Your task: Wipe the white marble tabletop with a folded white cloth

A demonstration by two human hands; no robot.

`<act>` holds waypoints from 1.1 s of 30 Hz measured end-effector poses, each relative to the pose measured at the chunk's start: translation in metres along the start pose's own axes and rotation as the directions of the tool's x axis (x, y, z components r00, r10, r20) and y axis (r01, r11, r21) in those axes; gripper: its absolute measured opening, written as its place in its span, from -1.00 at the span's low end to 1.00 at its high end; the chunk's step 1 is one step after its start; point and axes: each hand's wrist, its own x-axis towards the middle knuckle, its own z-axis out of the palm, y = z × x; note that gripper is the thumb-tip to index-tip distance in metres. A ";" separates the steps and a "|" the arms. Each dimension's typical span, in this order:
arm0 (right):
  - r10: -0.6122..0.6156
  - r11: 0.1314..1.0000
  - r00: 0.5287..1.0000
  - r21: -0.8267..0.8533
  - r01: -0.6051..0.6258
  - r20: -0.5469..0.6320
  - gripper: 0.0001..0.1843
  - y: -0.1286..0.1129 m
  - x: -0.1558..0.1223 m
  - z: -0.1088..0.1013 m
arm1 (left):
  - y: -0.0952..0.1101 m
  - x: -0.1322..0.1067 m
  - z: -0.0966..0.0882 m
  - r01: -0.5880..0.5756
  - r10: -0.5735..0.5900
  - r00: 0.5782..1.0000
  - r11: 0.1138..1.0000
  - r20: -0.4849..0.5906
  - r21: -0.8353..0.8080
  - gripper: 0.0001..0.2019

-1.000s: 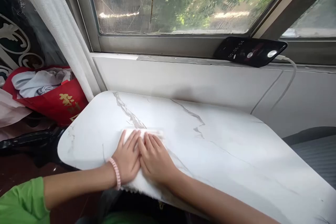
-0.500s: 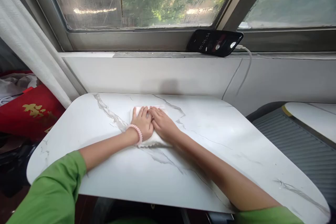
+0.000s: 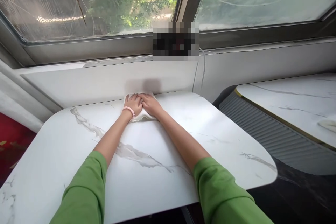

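Note:
A white cloth (image 3: pixel 144 114) lies flat on a white marble-patterned table (image 3: pixel 162 189), close to its far edge by the wall. On top of it my left hand (image 3: pixel 133 102) presses down with fingers spread, a pink beaded bracelet (image 3: pixel 130 110) around the wrist. My right hand (image 3: pixel 151 104) rests beside it on the cloth, fingers stretched out and meeting the left hand's fingers. Both palms are hidden from above, and the hands cover much of the cloth.
Beyond the table runs a white wall (image 3: pixel 105 84) under a window. A blurred dark patch (image 3: pixel 174 43) is on the sill, with a white cable (image 3: pixel 204 66) hanging down. To the right stands another marble-patterned table (image 3: pixel 288 101). A red bag (image 3: pixel 13 143) is at far left.
Both hands have pushed the cloth forward to the table's far edge, and the arms are stretched further out. The view has turned to the right.

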 end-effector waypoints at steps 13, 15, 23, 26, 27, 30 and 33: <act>0.041 0.996 0.999 -0.077 -0.041 0.004 -0.51 -0.057 -0.138 -0.044 | 0.085 -0.117 -0.015 -0.116 0.116 0.993 0.993 0.019 0.019 -0.51; 0.053 0.994 0.999 -0.091 -0.053 -0.005 -0.49 -0.069 -0.174 -0.058 | 0.108 -0.140 -0.019 -0.182 0.182 0.983 0.983 0.033 -0.010 -0.48; 0.030 0.988 0.998 -0.153 -0.037 -0.047 -0.38 -0.081 -0.241 -0.087 | 0.152 -0.171 -0.028 -0.389 0.396 0.915 0.916 0.069 -0.098 -0.41; 0.031 0.991 0.999 -0.130 -0.036 -0.036 -0.37 -0.069 -0.231 -0.085 | 0.152 -0.160 -0.025 -0.367 0.378 0.921 0.923 0.095 -0.119 -0.40; 0.034 0.993 0.999 -0.115 -0.037 -0.034 -0.38 -0.063 -0.225 -0.084 | 0.151 -0.154 -0.023 -0.347 0.359 0.928 0.930 0.100 -0.121 -0.41; 0.043 0.997 0.999 -0.057 -0.044 -0.029 -0.43 -0.038 -0.200 -0.079 | 0.147 -0.127 -0.015 -0.280 0.290 0.952 0.954 0.092 -0.108 -0.43; 0.045 0.999 0.999 -0.021 -0.046 -0.019 -0.48 -0.011 -0.168 -0.074 | 0.138 -0.090 -0.006 -0.232 0.238 0.969 0.969 0.065 -0.080 -0.46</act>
